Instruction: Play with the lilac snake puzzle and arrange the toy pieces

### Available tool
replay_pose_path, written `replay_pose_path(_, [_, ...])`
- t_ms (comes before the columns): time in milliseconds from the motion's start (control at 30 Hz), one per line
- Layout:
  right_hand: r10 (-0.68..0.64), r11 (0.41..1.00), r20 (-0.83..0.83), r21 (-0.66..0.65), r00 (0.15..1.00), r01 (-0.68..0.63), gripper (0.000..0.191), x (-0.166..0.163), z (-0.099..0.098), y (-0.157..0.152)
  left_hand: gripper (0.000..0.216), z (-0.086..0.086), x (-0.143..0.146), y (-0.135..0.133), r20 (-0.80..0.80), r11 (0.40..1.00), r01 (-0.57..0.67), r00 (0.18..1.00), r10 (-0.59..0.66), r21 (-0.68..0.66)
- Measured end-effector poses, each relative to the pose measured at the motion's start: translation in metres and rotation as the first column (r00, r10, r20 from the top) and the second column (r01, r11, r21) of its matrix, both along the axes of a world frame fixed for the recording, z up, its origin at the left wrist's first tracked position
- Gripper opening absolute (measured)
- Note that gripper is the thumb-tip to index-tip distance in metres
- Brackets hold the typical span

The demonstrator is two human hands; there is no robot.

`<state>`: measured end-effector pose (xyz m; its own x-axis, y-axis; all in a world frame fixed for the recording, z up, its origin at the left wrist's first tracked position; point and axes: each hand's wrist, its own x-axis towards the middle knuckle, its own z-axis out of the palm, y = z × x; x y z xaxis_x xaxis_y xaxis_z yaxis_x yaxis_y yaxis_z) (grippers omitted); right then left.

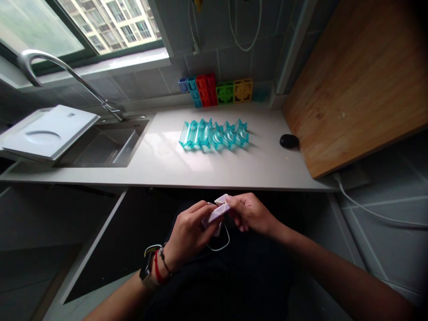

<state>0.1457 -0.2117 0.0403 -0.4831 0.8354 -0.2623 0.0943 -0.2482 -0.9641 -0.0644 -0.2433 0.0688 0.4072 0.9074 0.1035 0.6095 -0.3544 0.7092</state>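
Observation:
Just below the counter's front edge, both of my hands hold a pale pink snake puzzle made of wedge-shaped, triangular segments. My left hand is closed around its left and lower part, with the thumb along the front. The thumb and fingers of my right hand pinch the upper right end. Part of the puzzle is bent and partly hidden behind my left fingers. A thin white cord loop hangs under the hands. A dark watch and a red band are on my left wrist.
Clear teal plastic pieces stand in a row on the white counter. Coloured blocks line the wall. A sink with a white lid and tap is left; a black mouse-like object and wooden board are right.

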Motion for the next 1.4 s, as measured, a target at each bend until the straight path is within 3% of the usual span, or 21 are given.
replay_pose_path(67, [-0.024, 0.974, -0.21, -0.227, 0.977, -0.025, 0.056, -0.003, -0.005, 0.0, 0.021, -0.002, -0.002, 0.0, 0.011, 0.996, 0.008, 1.0, -0.009, 0.093])
replay_pose_path(133, [-0.054, 0.952, -0.309, -0.302, 0.949, -0.044, 0.054, -0.004, -0.009, 0.0, 0.022, -0.003, -0.003, 0.002, 0.028, 0.993, 0.027, 0.999, -0.031, 0.115])
replay_pose_path(233, [0.015, 0.969, -0.294, -0.232, 0.956, -0.086, 0.057, -0.001, -0.011, 0.004, 0.02, 0.0, -0.005, 0.007, 0.04, 0.999, 0.052, 0.998, -0.053, 0.008])
replay_pose_path(333, [0.033, 0.994, -0.192, -0.097, 0.981, -0.053, 0.058, 0.009, -0.008, 0.013, 0.018, 0.007, -0.008, 0.017, 0.128, 0.971, 0.092, 0.99, -0.065, -0.219])
replay_pose_path(400, [-0.006, 0.999, -0.164, 0.053, 0.986, 0.015, 0.044, 0.018, 0.0, 0.018, 0.022, 0.01, -0.009, 0.022, 0.257, 0.9, 0.141, 0.966, -0.033, -0.413])
replay_pose_path(500, [0.116, 0.974, -0.208, 0.214, 0.971, -0.07, 0.038, 0.028, 0.011, 0.02, 0.033, 0.008, -0.009, 0.027, 0.467, 0.707, 0.28, 0.881, 0.08, -0.649])
replay_pose_path(600, [0.207, 0.971, -0.294, 0.176, 0.933, -0.16, 0.038, 0.029, 0.013, 0.02, 0.045, 0.0, -0.006, 0.027, 0.57, 0.528, 0.403, 0.798, 0.197, -0.747])
replay_pose_path(667, [0.17, 0.983, -0.341, 0.119, 0.925, -0.137, 0.036, 0.026, 0.008, 0.02, 0.047, -0.004, -0.003, 0.027, 0.573, 0.476, 0.414, 0.777, 0.259, -0.776])
replay_pose_path(733, [0.129, 0.991, -0.355, 0.091, 0.926, -0.103, 0.035, 0.022, 0.003, 0.019, 0.045, -0.007, 0.0, 0.027, 0.559, 0.499, 0.385, 0.786, 0.264, -0.776])
replay_pose_path(833, [0.049, 0.995, -0.334, 0.102, 0.941, -0.016, 0.034, 0.018, 0.002, 0.017, 0.035, -0.006, 0.005, 0.027, 0.497, 0.662, 0.26, 0.846, 0.195, -0.703])
replay_pose_path(900, [0.003, 0.986, -0.29, 0.162, 0.957, 0.046, 0.031, 0.018, 0.004, 0.015, 0.029, -0.004, 0.008, 0.028, 0.427, 0.769, 0.17, 0.892, 0.145, -0.616])
replay_pose_path(1000, [-0.033, 0.945, -0.174, 0.316, 0.984, 0.088, 0.023, 0.019, 0.01, 0.013, 0.025, 0.0, 0.009, 0.028, 0.318, 0.852, 0.098, 0.945, 0.084, -0.515])
replay_pose_path(1067, [-0.047, 0.933, -0.114, 0.351, 0.992, 0.085, 0.023, 0.021, 0.013, 0.013, 0.022, 0.004, 0.008, 0.029, 0.217, 0.921, 0.018, 0.974, 0.072, -0.389])
replay_pose_path(1133, [-0.012, 0.954, -0.098, 0.298, 0.995, 0.041, 0.026, 0.022, 0.016, 0.013, 0.018, 0.008, 0.005, 0.029, 0.106, 0.981, -0.04, 0.993, 0.061, -0.189])
replay_pose_path(1200, [0.057, 0.978, -0.134, 0.207, 0.989, -0.028, 0.03, 0.022, 0.018, 0.014, 0.016, 0.011, 0.002, 0.029, 0.027, 0.999, -0.029, 0.999, 0.03, -0.031])
replay_pose_path(1267, [0.09, 0.991, -0.192, 0.111, 0.977, -0.069, 0.035, 0.02, 0.017, 0.014, 0.018, 0.011, -0.002, 0.028, -0.022, 0.999, 0.008, 1.0, -0.007, 0.04])
replay_pose_path(1400, [-0.017, 0.998, -0.205, -0.069, 0.979, 0.003, 0.044, 0.011, 0.009, 0.013, 0.02, 0.006, -0.009, 0.029, -0.171, 0.973, 0.024, 0.985, 0.016, 0.229])
